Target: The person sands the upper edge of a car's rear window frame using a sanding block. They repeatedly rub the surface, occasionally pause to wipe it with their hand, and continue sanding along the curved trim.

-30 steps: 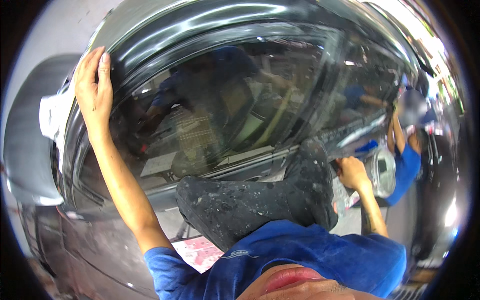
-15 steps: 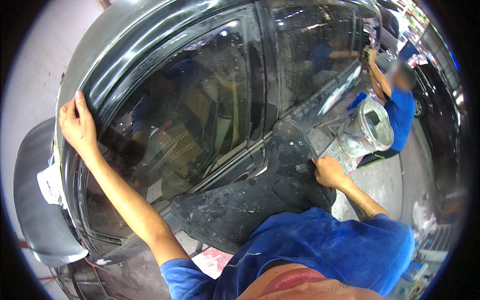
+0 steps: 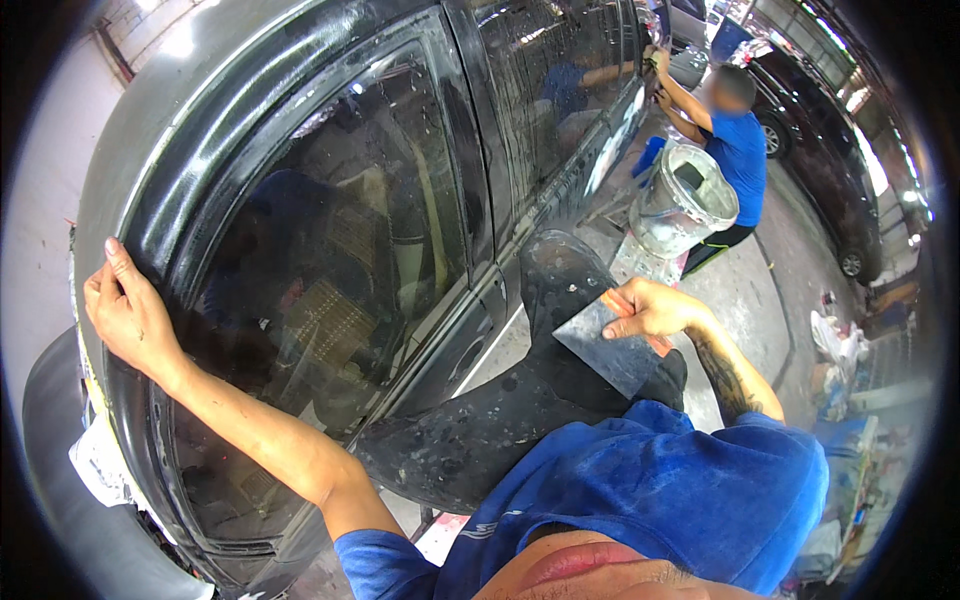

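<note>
My left hand rests against the dark frame edge of the car body, beside the door window. Its thumb points up and the fingers are apart, partly bent at the car's edge. My right hand is above my knee, wrapped round the orange back edge of a putty spreader. The spreader has a flat, dark grey, rectangular blade slanting toward my lap. The door window reflects the shop and lies right of my left hand.
A smeared bucket stands beyond my right hand. Past it, a co-worker in a blue shirt reaches to the same car. Another dark car is parked at the far right. A dark curved panel juts out at the lower left.
My right hand has turned, and the spreader, hidden before, now shows. The view has shifted, so the car and co-worker sit further left. My left hand stays at the car's edge.
</note>
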Tool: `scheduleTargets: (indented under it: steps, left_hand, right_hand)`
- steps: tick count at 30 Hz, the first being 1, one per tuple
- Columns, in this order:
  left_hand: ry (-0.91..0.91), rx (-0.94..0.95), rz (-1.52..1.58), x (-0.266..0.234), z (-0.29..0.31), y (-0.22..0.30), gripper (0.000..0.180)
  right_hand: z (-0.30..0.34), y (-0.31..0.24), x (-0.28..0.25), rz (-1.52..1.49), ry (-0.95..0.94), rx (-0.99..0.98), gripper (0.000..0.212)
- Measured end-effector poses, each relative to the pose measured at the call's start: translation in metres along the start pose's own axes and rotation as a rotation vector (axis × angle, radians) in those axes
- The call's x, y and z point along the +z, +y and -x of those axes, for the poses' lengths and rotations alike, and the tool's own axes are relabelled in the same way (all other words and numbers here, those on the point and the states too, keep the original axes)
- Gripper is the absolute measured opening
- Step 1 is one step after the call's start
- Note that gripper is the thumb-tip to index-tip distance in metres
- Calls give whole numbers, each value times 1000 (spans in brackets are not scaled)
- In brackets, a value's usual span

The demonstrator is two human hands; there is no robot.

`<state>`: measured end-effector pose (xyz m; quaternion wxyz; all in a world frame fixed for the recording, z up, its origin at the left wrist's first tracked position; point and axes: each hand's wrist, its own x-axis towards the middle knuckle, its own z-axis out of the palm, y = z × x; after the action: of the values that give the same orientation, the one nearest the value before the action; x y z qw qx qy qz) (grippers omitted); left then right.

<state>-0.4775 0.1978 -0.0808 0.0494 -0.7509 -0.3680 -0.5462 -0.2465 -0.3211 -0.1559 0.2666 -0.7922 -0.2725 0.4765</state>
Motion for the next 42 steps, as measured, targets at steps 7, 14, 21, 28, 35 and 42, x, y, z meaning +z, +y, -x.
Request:
scheduleTargets:
  steps: [7,14,21,28,35,42]
  left_hand:
    - [59,96,-108,6,6,-12,52]
    - [42,36,-114,7,9,-15,51]
    - [48,41,-132,26,10,-29,43]
    - [83,89,-240,38,10,-31,31]
    - [99,132,-232,25,13,-26,28]
    - [91,148,-252,10,14,-23,28]
  right_hand:
    - [-27,0,30,-358,4,-132,26]
    - [-84,-2,56,-396,-164,-107,24]
    - [-165,-7,91,-402,-524,-257,41]
    - [-214,-5,113,-341,-734,-429,42]
    - [-224,3,113,-448,-767,-500,33]
    - [-218,1,112,-502,-862,-439,28]
